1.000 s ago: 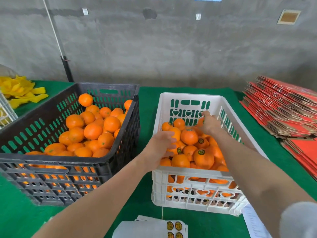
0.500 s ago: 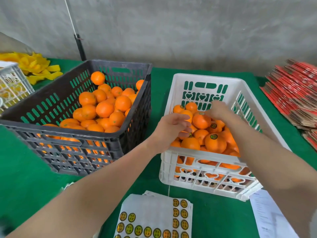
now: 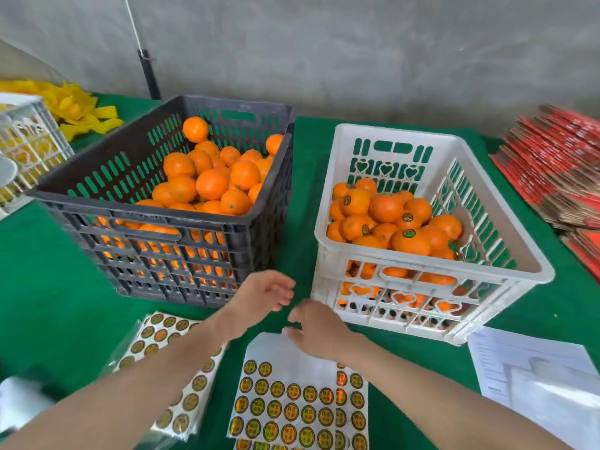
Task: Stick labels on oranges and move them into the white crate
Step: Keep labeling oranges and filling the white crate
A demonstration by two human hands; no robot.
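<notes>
The left hand point(image 3: 259, 297) hovers over the green felt counter point(image 3: 48, 303) before the black slatted plastic crate point(image 3: 146, 211) of plain oranges point(image 3: 212, 183), its fingers point(image 3: 285, 292) loosely spread and empty. The right hand point(image 3: 319, 329) hangs just beside it, fingers relaxed and slightly curled over the top edge of a white sheet of round gold labels point(image 3: 292, 401). Blur hides any contact. Labelled oranges point(image 3: 386, 207) fill the white plastic crate point(image 3: 396, 130).
</notes>
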